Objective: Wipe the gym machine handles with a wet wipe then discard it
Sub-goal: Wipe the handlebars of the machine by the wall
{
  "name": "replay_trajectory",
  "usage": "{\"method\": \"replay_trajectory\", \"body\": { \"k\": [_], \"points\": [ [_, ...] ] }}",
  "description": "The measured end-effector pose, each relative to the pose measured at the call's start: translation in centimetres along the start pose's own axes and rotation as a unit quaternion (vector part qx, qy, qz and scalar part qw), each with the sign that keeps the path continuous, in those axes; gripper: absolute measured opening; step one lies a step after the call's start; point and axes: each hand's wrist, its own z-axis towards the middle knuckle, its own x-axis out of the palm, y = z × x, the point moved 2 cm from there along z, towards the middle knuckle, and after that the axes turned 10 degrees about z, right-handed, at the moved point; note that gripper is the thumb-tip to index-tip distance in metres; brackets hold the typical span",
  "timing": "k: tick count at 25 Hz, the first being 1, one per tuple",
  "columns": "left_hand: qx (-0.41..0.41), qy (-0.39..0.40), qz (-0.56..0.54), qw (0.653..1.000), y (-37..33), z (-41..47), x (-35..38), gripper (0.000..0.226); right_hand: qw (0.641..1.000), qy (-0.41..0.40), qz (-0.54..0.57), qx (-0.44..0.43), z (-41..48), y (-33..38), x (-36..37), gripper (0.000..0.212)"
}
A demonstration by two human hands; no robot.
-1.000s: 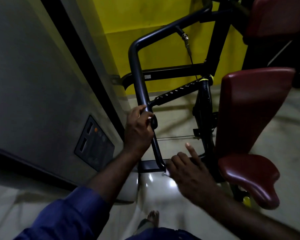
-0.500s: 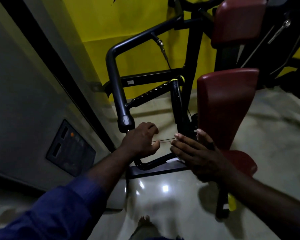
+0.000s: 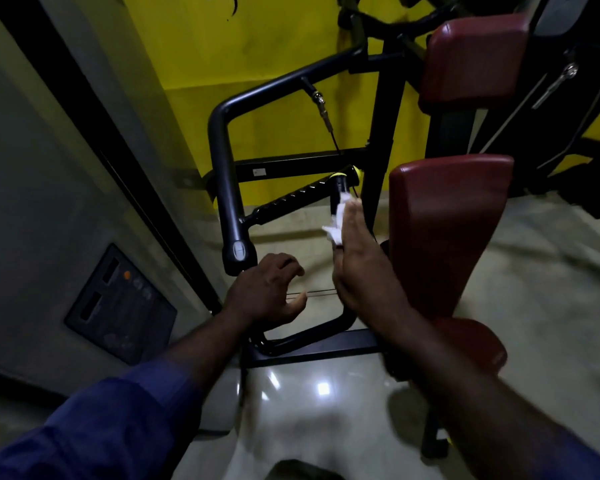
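The left hand (image 3: 264,296), fingers apart, is letting go of the near handle (image 3: 302,337) as the right hand (image 3: 357,268), fingers straight, is moving the wet wipe (image 3: 336,223) on to the far handle (image 3: 338,188)

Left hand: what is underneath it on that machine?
The black handle passes under the left hand, showing below the wrist where it curves right. The stretch beneath the palm is covered, so whether the fingers grip it cannot be seen.
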Motion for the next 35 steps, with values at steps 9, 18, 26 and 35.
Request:
{"method": "replay_trajectory", "body": {
  "k": [9, 18, 26, 35],
  "points": [
    [-0.013, 0.002, -0.009, 1.000, 0.0, -0.2, 0.1, 0.048, 0.990, -0.065, 0.026, 0.126, 4.1, 0.8, 0.8, 0.059],
    [-0.014, -0.020, -0.010, 1.000, 0.0, -0.2, -0.1, 0.043, 0.985, -0.081, -0.150, -0.016, 6.1, 0.2, 0.5, 0.073],
    [-0.009, -0.018, -0.013, 1.000, 0.3, -0.2, 0.2, 0.042, 0.927, 0.005, -0.341, -0.158, 10.5, 0.4, 0.3, 0.044],
    [-0.020, -0.028, -0.022, 0.999, 0.5, -0.1, 0.5, 0.039, 0.904, -0.088, 0.368, 0.196, 12.7, 0.0, -0.9, 0.057]
  ]
}}
